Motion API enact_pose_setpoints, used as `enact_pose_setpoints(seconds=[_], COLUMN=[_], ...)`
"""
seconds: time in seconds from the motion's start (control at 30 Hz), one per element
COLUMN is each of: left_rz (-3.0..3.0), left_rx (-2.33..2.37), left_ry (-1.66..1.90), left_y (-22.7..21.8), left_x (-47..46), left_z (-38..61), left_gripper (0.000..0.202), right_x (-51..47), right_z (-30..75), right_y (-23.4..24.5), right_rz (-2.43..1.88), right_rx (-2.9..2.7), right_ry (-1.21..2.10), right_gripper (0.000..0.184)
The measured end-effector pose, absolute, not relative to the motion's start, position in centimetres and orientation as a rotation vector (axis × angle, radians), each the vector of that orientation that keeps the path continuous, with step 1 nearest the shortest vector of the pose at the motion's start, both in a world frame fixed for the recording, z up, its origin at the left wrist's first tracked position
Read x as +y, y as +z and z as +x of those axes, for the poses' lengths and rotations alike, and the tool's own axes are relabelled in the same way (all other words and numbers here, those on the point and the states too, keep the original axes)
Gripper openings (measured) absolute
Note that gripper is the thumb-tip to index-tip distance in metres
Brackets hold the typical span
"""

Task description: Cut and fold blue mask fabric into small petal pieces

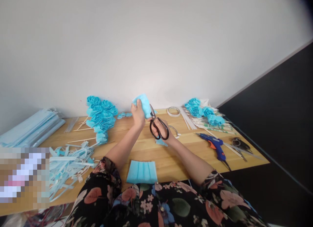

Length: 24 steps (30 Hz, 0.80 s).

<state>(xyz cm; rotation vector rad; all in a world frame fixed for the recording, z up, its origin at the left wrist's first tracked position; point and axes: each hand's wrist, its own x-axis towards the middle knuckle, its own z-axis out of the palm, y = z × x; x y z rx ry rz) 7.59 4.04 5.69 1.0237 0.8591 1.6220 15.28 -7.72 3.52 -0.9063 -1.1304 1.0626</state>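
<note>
My left hand [138, 114] is closed on a folded piece of light blue mask fabric [144, 104], held up above the wooden table [171, 158]. My right hand [163, 126] grips black-handled scissors [156, 126], whose blades point up into the fabric's right edge. A small blue offcut [161, 142] lies under my right wrist. A flat blue mask piece [142, 172] rests at the table's near edge, between my forearms.
Blue fabric roses [101, 116] on sticks lie at back left, more roses [202, 110] at back right. A stack of masks [29, 129] and cut strips [69, 162] sit left. A blue glue gun [216, 145], tape roll [173, 111] and a second pair of scissors [238, 144] lie right.
</note>
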Motion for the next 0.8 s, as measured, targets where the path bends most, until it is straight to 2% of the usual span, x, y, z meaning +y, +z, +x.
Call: enact_pose_setpoints(seconds=[0.4,0.6,0.8], left_rz=[0.927,0.905,0.899], left_rx=[0.739,0.713,0.693], left_ry=[1.616,1.623,1.572], left_y=[5.9,5.9,6.1], left_x=[4.1,4.4,4.0], left_z=[7.6,7.7,7.6], left_gripper=[0.035,0.034,0.037], right_x=[-7.3,-6.9,-6.9], right_z=[15.3,16.0,16.5], right_y=[3.4,2.7,2.6], right_rz=[-0.892,-0.779,-0.726], right_rx=[-1.066,-1.148,-1.171], right_ry=[1.179,1.237,1.291], right_gripper=[0.054,0.071,0.071])
